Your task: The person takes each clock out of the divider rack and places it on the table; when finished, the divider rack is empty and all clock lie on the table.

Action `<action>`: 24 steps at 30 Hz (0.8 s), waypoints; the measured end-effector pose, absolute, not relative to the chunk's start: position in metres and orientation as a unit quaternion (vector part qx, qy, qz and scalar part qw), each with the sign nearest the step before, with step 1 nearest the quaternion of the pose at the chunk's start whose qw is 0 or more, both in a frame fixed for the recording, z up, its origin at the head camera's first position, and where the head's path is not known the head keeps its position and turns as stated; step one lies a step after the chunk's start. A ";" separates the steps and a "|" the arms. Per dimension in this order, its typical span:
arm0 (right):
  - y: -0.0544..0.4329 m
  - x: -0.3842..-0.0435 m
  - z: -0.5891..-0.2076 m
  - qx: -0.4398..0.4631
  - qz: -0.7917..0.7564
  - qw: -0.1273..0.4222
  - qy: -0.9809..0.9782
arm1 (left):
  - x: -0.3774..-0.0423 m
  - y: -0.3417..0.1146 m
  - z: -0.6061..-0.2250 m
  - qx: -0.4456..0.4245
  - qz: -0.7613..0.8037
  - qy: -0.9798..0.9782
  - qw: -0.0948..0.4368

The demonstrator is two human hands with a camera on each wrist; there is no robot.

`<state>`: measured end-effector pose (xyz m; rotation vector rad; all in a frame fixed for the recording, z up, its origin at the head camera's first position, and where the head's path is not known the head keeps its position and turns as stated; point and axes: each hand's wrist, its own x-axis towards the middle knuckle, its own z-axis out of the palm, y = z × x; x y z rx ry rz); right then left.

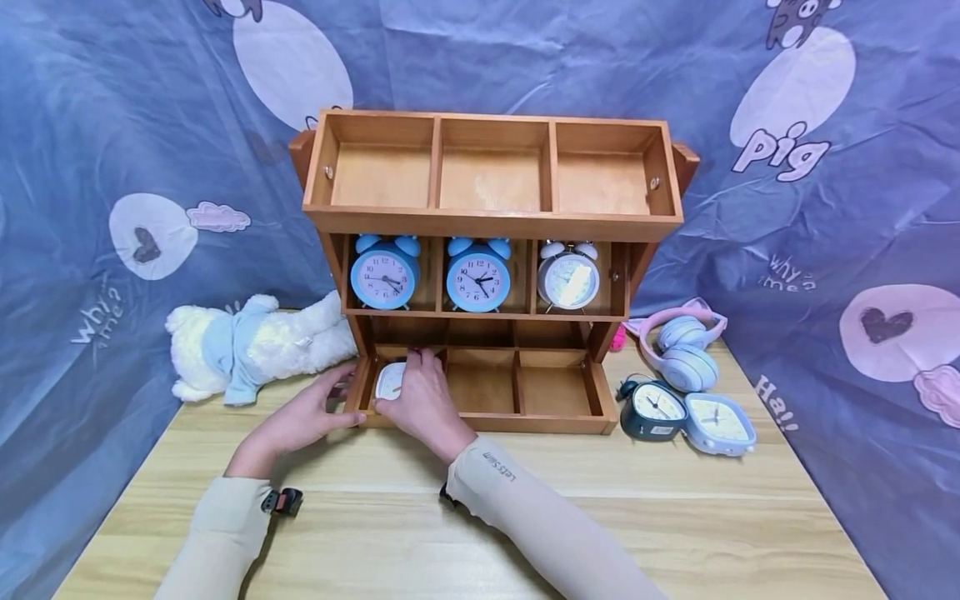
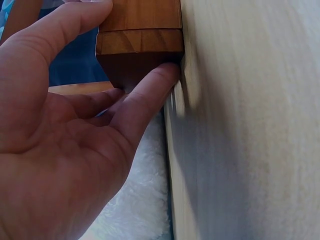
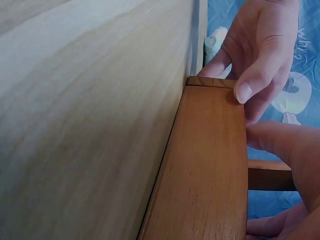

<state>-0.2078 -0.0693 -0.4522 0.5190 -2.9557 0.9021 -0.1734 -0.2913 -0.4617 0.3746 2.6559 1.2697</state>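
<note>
A wooden three-tier shelf (image 1: 495, 223) stands on the table. At its bottom left front corner, my left hand (image 1: 307, 412) grips the wood, thumb on the front and fingers along the outer side. My right hand (image 1: 426, 398) reaches into the bottom left compartment and holds a white alarm clock (image 1: 389, 382) by its right side. The hand covers part of the clock's face. In the right wrist view, the shelf's front board (image 3: 205, 160) hides the clock. The left wrist view shows the shelf corner (image 2: 140, 42) between thumb and fingers.
Two blue alarm clocks (image 1: 385, 276) and a white one (image 1: 568, 279) stand on the middle tier. To the right lie a dark green clock (image 1: 654, 408), a light blue clock (image 1: 720, 423) and headphones (image 1: 688, 354). A white plush toy (image 1: 255, 346) lies left of the shelf.
</note>
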 end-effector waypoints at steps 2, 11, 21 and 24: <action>-0.070 -0.208 -0.452 0.165 0.287 0.009 -0.943 | -0.174 -0.291 -0.462 0.126 0.428 0.891 0.088; -0.078 -0.212 -0.455 0.167 0.287 0.009 -0.943 | -0.174 -0.295 -0.462 0.135 0.421 0.893 0.079; -0.087 -0.236 -0.499 0.162 0.287 0.032 -0.944 | -0.175 -0.293 -0.465 0.136 0.425 0.891 0.079; -0.086 -0.229 -0.489 0.156 0.296 0.029 -0.942 | -0.175 -0.293 -0.465 0.132 0.427 0.891 0.085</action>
